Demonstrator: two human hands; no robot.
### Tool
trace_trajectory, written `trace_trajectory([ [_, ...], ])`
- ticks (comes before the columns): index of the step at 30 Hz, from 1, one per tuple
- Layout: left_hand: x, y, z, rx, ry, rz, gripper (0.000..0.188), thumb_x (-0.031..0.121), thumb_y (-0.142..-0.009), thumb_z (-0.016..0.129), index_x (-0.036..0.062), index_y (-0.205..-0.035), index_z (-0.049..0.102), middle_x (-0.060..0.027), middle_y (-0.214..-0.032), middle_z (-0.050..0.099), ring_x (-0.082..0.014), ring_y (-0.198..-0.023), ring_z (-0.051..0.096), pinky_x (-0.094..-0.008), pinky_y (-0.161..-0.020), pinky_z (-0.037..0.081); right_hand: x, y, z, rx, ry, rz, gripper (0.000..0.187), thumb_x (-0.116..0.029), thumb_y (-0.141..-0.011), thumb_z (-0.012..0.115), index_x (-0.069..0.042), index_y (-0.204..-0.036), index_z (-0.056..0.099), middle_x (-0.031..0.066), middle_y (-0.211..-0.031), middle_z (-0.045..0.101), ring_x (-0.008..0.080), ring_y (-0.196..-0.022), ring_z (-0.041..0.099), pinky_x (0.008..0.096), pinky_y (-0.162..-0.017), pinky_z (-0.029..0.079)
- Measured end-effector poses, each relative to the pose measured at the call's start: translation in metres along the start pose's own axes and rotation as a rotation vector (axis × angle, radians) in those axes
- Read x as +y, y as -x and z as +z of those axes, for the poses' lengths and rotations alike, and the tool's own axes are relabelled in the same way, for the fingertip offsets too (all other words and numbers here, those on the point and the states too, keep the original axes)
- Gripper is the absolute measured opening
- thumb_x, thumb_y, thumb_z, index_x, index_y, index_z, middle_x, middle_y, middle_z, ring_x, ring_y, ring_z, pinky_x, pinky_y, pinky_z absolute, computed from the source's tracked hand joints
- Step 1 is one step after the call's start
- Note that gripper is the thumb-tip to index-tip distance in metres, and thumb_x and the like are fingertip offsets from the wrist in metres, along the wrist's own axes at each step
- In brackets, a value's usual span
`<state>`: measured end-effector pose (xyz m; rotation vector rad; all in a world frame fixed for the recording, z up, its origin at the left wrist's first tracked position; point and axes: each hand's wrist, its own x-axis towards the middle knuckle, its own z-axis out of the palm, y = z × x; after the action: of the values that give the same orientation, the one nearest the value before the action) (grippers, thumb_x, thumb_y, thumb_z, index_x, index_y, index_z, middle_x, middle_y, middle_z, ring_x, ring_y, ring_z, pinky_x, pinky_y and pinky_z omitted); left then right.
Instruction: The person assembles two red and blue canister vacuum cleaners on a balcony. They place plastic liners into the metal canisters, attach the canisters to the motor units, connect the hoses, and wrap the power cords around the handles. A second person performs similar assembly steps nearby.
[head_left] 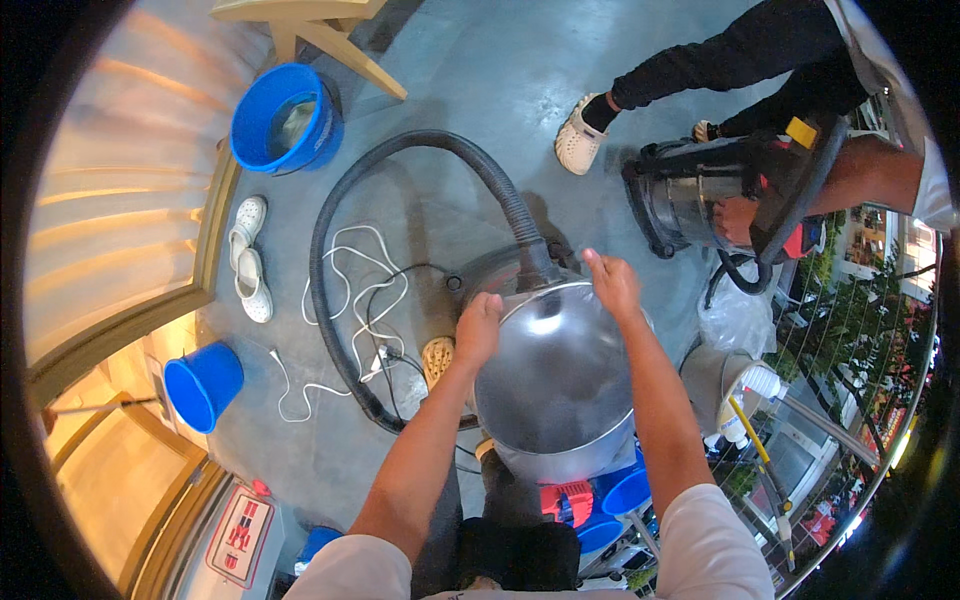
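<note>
While both hands grip its rim, the open metal vacuum drum [555, 385] sits just off centre toward 4 o'clock, its mouth tipped up at the wearer; the left hand [480, 330] clamps the edge at 10 o'clock, the right hand [613, 285] at 1, fingers curled over, fingertips hidden. An even hold from both arms looks best here, I judge, wrists straight, with slack in the ribbed black hose [430, 137] so its weight doesn't twist the drum. The round inside wall is smooth and hazily reflective; the hose bows from 12 o'clock round past 9. Farther out, perforated white clogs [253, 288] lie toward 10, and a glossy blue plastic bucket [323, 140] stands between 10 and 11
</note>
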<state>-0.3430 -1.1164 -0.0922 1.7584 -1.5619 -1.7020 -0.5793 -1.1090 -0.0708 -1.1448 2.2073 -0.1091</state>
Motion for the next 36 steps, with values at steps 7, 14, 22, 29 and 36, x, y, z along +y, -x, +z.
trace_trajectory([
  [7,0.0,-0.01,-0.011,-0.353,0.075,0.101,0.042,0.043,-0.086,0.049,0.0049,-0.101,0.059,-0.0084,-0.087,0.062,-0.0144,-0.078,0.055,-0.0287,-0.068,0.043,-0.008,-0.032,0.006,-0.242,0.182,0.199,0.06,-0.055,-0.084,0.04,0.001,-0.084,0.062,0.02,-0.094,0.06,0.0353,-0.094,0.055,0.0438,-0.077,0.043],
  [14,-0.014,0.012,0.006,-0.131,0.148,-0.102,0.031,0.034,-0.081,0.057,0.0044,-0.083,0.066,-0.0129,-0.063,0.06,-0.0207,-0.06,0.058,-0.0315,-0.059,0.043,-0.024,0.005,0.019,0.187,0.073,0.305,0.043,-0.043,-0.085,0.046,-0.003,-0.078,0.059,0.017,-0.089,0.061,0.0354,-0.089,0.055,0.0441,-0.074,0.041],
  [22,-0.006,0.019,0.028,-0.092,0.117,-0.204,0.028,0.032,-0.078,0.059,0.0053,-0.081,0.067,-0.0141,-0.071,0.063,-0.0219,-0.064,0.06,-0.0327,-0.06,0.043,-0.042,0.125,0.082,0.647,-0.275,0.384,0.031,-0.028,-0.078,0.059,0.001,-0.074,0.049,0.0148,-0.074,0.05,0.0299,-0.07,0.048,0.0396,-0.063,0.038],
  [29,0.0,0.02,0.043,-0.099,0.112,-0.247,0.024,0.025,-0.077,0.063,0.0011,-0.08,0.066,-0.0089,-0.066,0.063,-0.0118,-0.058,0.054,-0.0291,-0.057,0.043,-0.026,0.068,0.088,0.382,-0.418,0.702,0.043,-0.03,-0.075,0.061,0.011,-0.067,0.051,0.0191,-0.06,0.056,0.0291,-0.044,0.056,0.0356,-0.037,0.045],
  [36,-0.029,0.049,0.059,-0.187,0.235,-0.398,0.021,0.021,-0.079,0.062,-0.0004,-0.083,0.061,-0.0066,-0.07,0.06,-0.0117,-0.062,0.053,-0.0288,-0.058,0.043,0.0,0.096,0.114,0.46,-0.427,0.705,0.033,-0.021,-0.069,0.056,0.013,-0.067,0.055,0.0257,-0.064,0.057,0.0369,-0.054,0.057,0.0416,-0.051,0.046],
])
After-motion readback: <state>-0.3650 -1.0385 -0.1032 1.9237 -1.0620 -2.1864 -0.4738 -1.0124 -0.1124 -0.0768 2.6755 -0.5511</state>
